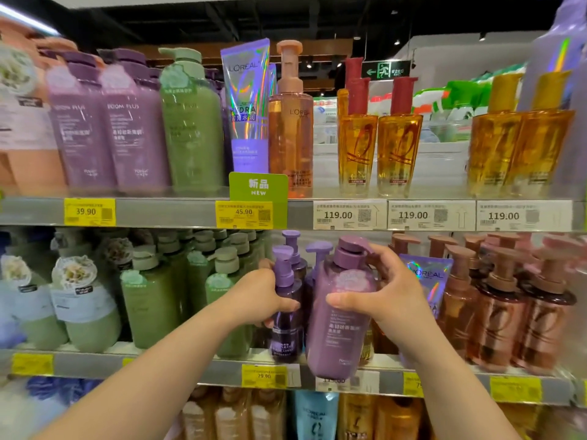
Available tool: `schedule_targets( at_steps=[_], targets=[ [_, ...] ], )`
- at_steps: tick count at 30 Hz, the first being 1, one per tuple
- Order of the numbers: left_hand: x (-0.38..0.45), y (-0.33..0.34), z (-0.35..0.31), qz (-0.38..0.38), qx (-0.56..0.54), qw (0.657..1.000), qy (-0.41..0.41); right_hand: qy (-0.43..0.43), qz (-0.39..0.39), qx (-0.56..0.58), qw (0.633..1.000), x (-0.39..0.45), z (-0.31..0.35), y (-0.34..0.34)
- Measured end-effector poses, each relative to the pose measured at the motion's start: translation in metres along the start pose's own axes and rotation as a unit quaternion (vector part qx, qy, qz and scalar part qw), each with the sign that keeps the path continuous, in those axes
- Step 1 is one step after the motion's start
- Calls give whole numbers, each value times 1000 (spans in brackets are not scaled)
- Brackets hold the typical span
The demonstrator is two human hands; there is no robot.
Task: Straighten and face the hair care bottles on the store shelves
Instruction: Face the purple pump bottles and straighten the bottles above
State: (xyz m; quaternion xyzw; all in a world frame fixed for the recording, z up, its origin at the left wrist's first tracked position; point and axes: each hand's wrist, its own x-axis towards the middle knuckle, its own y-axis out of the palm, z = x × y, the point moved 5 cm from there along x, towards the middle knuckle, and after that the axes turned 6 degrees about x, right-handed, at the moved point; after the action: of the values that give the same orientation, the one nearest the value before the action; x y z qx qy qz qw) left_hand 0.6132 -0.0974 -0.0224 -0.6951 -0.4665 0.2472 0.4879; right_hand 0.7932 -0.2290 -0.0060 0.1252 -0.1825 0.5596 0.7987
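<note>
My right hand [390,296] grips a large light-purple pump bottle [341,325], thumb across its front and fingers round its shoulder. The bottle hangs in front of the middle shelf's edge [190,365], slightly tilted, label facing me. My left hand [259,296] holds a small dark-purple pump bottle [287,322] that stands on the middle shelf just left of the large one. More small purple pump bottles [293,249] stand behind them.
Green pump bottles [149,300] fill the middle shelf to the left, and rose-gold pump bottles [508,309] and a holographic tube [428,281] to the right. The top shelf [165,212] carries purple, green and amber bottles above price tags. Further bottles stand on the bottom shelf.
</note>
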Motion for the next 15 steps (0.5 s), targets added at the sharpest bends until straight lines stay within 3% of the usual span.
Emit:
schedule_targets(
  at_steps=[3, 7, 11, 15],
  targets=[
    [-13, -12, -1, -26, 2, 1000, 4, -10, 11, -8, 1000, 4, 12, 8],
    [-48, -54, -5, -59, 123, 990, 23, -29, 22, -14, 999, 8, 34, 19],
    [-78, -119, -1, -56, 29, 998, 23, -49, 38, -21, 998, 6, 60, 33],
    [-88, -204, 2, -220, -45, 973, 46, -71, 68, -16, 995, 0, 91, 51]
  ],
)
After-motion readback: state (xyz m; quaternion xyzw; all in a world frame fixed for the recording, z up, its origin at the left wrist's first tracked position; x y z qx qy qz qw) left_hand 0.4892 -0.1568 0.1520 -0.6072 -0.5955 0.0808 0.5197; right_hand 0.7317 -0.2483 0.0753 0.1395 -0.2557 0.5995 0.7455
